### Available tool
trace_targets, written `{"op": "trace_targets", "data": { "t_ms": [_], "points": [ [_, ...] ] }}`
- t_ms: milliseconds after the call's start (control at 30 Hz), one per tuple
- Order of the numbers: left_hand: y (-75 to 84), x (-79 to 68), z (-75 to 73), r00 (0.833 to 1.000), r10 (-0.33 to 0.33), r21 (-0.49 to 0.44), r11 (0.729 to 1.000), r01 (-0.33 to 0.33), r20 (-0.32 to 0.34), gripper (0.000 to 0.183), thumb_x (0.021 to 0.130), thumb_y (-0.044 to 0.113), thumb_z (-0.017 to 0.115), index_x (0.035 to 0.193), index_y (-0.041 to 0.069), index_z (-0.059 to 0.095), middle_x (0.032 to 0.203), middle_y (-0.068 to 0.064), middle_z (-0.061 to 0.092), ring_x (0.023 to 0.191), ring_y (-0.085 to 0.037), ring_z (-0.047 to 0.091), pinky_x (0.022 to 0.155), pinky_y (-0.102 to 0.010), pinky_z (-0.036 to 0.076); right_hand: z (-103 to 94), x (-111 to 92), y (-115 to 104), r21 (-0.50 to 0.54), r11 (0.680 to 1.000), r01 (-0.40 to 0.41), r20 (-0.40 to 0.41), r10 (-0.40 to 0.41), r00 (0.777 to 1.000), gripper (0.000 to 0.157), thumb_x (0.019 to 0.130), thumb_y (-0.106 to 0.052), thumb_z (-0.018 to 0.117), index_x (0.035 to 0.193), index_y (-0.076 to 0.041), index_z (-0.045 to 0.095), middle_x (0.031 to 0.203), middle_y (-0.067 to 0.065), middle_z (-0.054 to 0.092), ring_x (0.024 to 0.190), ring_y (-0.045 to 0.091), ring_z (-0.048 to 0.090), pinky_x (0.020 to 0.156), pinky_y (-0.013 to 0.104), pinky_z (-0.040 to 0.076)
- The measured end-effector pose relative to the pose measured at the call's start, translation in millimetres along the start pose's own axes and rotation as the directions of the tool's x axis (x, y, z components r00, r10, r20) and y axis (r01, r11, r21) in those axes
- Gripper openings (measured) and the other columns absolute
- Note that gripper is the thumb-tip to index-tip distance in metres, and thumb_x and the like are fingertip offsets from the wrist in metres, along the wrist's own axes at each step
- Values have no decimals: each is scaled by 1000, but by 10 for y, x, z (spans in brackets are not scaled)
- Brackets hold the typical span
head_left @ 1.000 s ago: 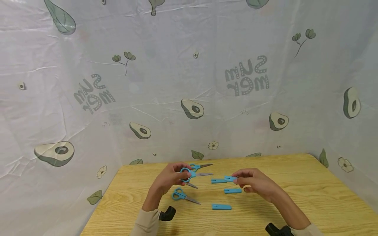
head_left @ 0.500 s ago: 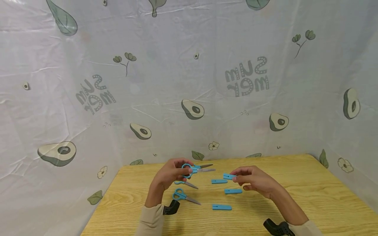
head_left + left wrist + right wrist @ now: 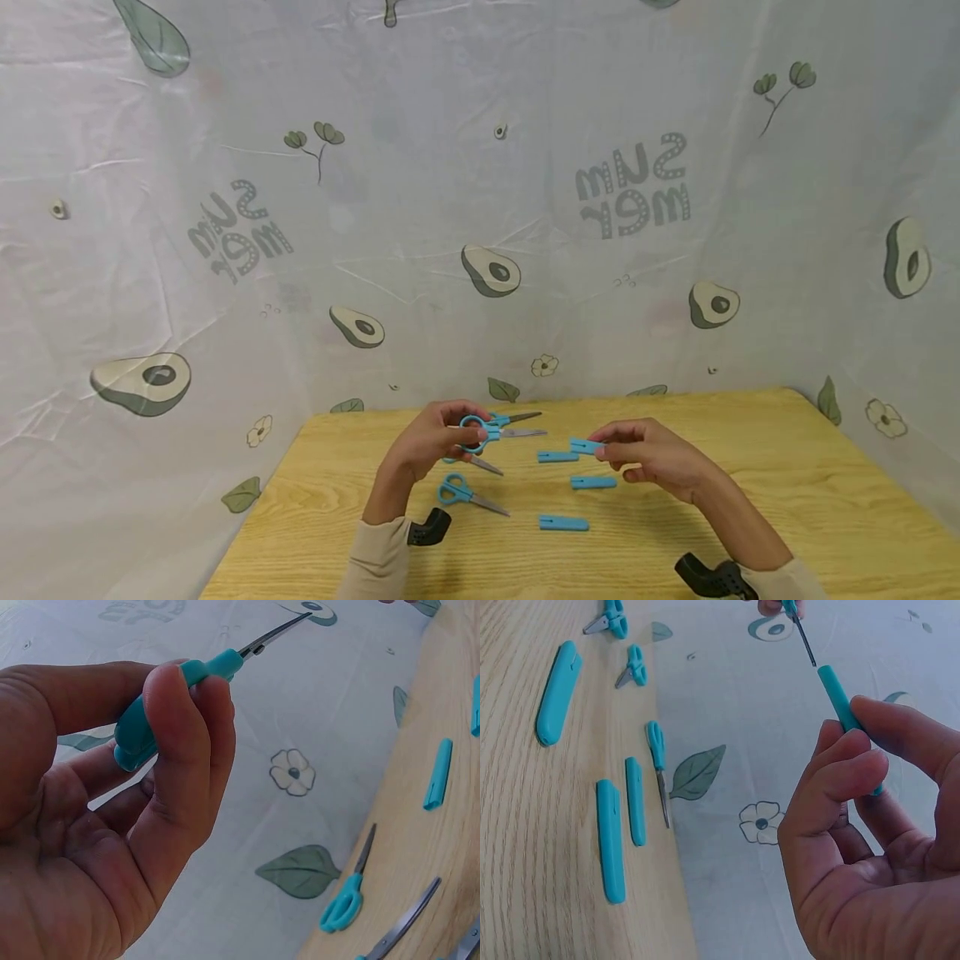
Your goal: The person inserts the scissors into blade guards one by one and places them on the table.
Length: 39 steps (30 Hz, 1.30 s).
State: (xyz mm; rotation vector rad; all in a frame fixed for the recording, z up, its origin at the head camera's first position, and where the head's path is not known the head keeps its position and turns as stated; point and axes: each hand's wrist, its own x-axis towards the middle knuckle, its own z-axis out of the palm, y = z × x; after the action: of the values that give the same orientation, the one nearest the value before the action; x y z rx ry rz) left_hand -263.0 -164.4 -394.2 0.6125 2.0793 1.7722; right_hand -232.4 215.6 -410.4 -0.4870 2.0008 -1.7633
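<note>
My left hand [image 3: 429, 442] grips the light-blue handles of a pair of scissors [image 3: 217, 667] between thumb and fingers, above the table. Its blades look closed together and point right. Opposite, my right hand [image 3: 663, 457] pinches a light-blue blade cover [image 3: 836, 697], its slotted end facing the scissor tips. In the head view a small gap separates tips and cover [image 3: 583, 446]. Below the left hand lie three more scissors: a near pair [image 3: 455, 490], a partly hidden middle pair [image 3: 486, 467] and a far pair [image 3: 521, 416].
Three more blade covers lie on the wooden table [image 3: 750, 467]: one far [image 3: 558, 457], one middle [image 3: 593, 482] and one near [image 3: 563, 523]. Behind the table hangs a pale curtain [image 3: 420, 208] printed with avocados, reaching down to its back edge.
My left hand has risen slightly and shifted a little right with the scissors. The right hand and its cover have risen only slightly. The things on the table have stayed put.
</note>
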Motion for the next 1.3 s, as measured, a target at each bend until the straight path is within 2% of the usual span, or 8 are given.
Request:
{"op": "trace_targets", "data": {
  "t_ms": [233,467,700,933,1100,1300],
  "points": [
    [11,-15,-29,1000,6,0,1000,-6,6,32,104,9,70,132,-5,64,94,1,56,83,-14,67,74,-27,62,14,39,-22,13,1000,10,19,-10,1000,20,109,-20,64,127,-12,71,102,-7,65,86,10,58,74,26,56],
    [25,-16,-5,1000,-6,-9,1000,6,11,41,103,10,71,137,-11,60,96,1,56,83,-16,68,72,-26,62,34,67,-15,23,1000,15,26,-15,1000,19,109,-20,64,125,-14,72,100,-7,65,84,9,58,73,26,56],
    [4,-10,29,1000,-6,-4,1000,6,12,37,103,11,71,134,-7,63,96,0,57,83,-17,70,72,-27,62,41,87,12,47,999,12,42,-14,999,18,110,-19,63,124,-15,72,101,-8,68,85,8,60,76,26,57],
    [-15,8,65,999,10,-31,999,-9,40,38,103,9,70,135,-11,61,96,1,60,84,-17,71,71,-26,61,54,96,18,75,997,24,64,-29,998,18,110,-18,62,125,-17,72,102,-8,68,87,7,63,78,25,59],
    [-8,3,98,999,8,-39,999,-6,41,31,103,8,70,131,-3,66,95,1,62,82,-15,71,71,-25,61,71,110,0,82,996,30,75,-36,997,18,110,-18,62,125,-17,71,102,-7,68,85,6,62,76,24,58],
    [-14,5,88,999,11,-35,999,-10,42,39,103,11,71,135,-9,61,96,1,60,85,-17,69,73,-26,61,69,142,2,82,996,34,78,-40,996,19,110,-17,61,127,-16,71,103,-6,68,83,6,60,76,24,58]
  ]
}}
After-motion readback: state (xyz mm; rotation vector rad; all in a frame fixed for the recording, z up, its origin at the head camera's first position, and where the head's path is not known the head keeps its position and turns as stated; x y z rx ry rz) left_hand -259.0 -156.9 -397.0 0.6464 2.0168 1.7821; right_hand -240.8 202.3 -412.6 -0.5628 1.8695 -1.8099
